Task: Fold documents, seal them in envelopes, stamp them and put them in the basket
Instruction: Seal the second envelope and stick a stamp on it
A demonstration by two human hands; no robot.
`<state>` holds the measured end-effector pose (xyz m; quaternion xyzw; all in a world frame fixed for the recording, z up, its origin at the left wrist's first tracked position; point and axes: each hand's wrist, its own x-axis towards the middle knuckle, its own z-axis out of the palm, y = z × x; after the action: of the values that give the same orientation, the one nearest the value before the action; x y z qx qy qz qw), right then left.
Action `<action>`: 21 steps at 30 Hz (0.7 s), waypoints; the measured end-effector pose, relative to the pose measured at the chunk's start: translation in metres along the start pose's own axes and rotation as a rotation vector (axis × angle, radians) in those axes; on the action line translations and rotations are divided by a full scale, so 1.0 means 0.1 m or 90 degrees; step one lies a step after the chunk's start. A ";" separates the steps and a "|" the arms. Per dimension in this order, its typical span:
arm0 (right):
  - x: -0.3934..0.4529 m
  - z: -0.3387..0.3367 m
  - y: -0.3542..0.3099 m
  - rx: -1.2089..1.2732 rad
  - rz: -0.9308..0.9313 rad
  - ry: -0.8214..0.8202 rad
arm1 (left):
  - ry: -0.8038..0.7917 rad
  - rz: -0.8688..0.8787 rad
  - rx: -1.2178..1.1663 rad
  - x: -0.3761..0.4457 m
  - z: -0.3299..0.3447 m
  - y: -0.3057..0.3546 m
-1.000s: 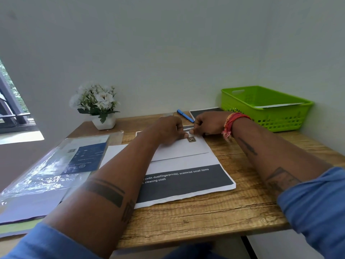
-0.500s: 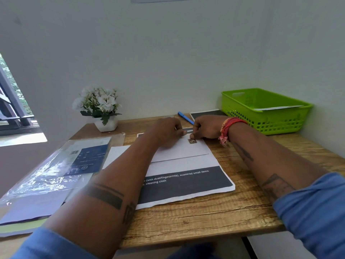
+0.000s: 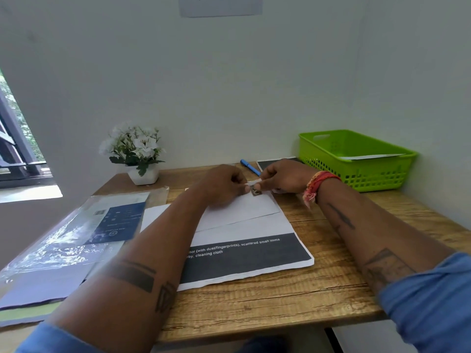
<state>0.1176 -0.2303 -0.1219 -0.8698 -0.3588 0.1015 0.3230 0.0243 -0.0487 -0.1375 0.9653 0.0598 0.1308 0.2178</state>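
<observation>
The wooden worktop [image 3: 318,281] sits in a corner, walls close at the back and on the right, with bare wood showing along the near edge and to the right of the papers. One white envelope [image 3: 242,210] lies flat on a stack of printed documents [image 3: 244,258] near the middle, its far right corner under both hands. The stamp [image 3: 255,191] is a small dark square touching that corner. The left hand [image 3: 224,184] has its fingers curled in beside the stamp; the right hand [image 3: 285,175] pinches a thin white strip just above it. One green basket [image 3: 356,171] stands at the far right by the wall, with one white sheet inside. One blue pen [image 3: 250,167] lies behind the hands, one potted plant [image 3: 139,154] at the far left, and a plastic sleeve [image 3: 76,235] covers the left side
</observation>
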 end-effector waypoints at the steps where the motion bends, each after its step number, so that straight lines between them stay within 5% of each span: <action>1: 0.01 0.01 0.02 0.081 0.007 0.008 | 0.028 0.009 -0.028 0.00 -0.01 0.00; 4: 0.04 0.07 0.03 0.264 0.015 -0.007 | 0.100 0.027 -0.088 0.00 -0.04 0.02; 21: 0.00 0.10 0.01 0.520 0.007 -0.066 | 0.159 0.026 -0.059 0.00 -0.03 0.06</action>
<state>0.1140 -0.2262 -0.1299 -0.6658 -0.3003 0.2809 0.6225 0.0242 -0.0530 -0.1322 0.9314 0.0605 0.2573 0.2502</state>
